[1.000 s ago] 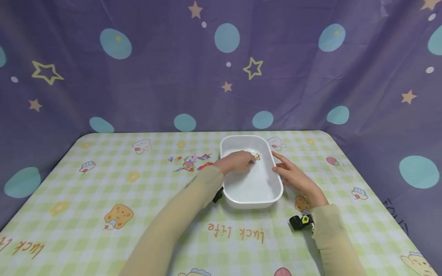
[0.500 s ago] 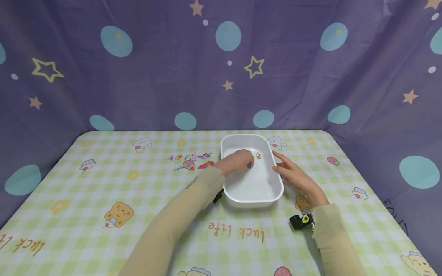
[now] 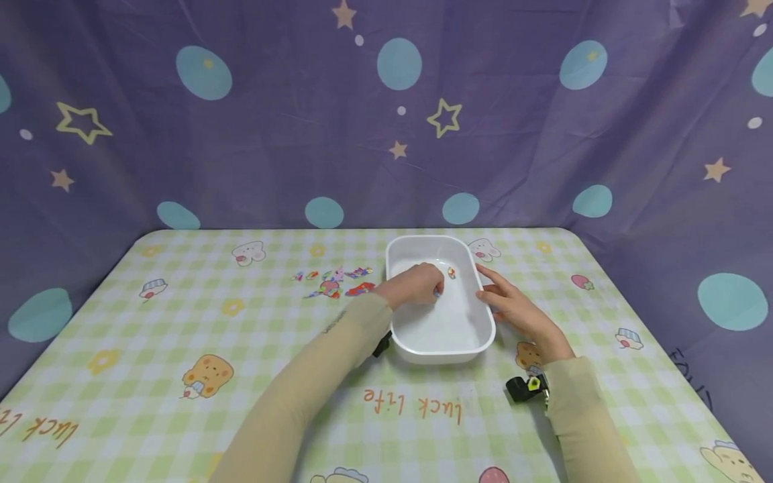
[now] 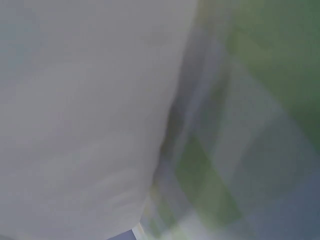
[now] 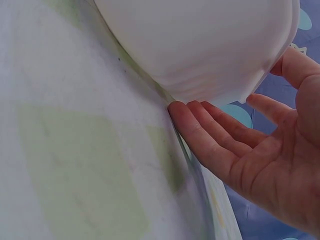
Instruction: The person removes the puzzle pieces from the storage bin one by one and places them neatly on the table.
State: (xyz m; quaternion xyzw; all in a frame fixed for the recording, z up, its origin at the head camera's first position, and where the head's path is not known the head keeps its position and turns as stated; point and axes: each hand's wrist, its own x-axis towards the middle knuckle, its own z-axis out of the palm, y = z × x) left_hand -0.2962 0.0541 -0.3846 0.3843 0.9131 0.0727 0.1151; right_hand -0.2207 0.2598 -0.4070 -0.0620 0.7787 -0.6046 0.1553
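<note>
A white plastic basin point(image 3: 447, 329) stands on the table. My left hand point(image 3: 419, 283) reaches over its left rim, fingers curled downward inside. At the fingertips a small bluish piece point(image 3: 437, 294) shows, pinched there, mostly hidden. A small red and yellow piece point(image 3: 451, 273) lies on the basin floor just beyond. My right hand point(image 3: 513, 305) rests against the basin's right side. In the right wrist view its fingers point(image 5: 205, 137) lie nearly straight against the lower wall, with the thumb by the rim. The left wrist view shows the basin's outer wall point(image 4: 90, 125) but no fingers.
Several flat, colourful cut-out pieces point(image 3: 330, 287) lie left of the basin, beyond my left forearm. A green checked cloth point(image 3: 151, 335) with printed pictures covers the table. Behind it hangs a purple curtain point(image 3: 290, 134).
The left hand has drawn back slightly from the red and yellow piece, and its fingers have curled further down. The right hand stays by the basin's side.
</note>
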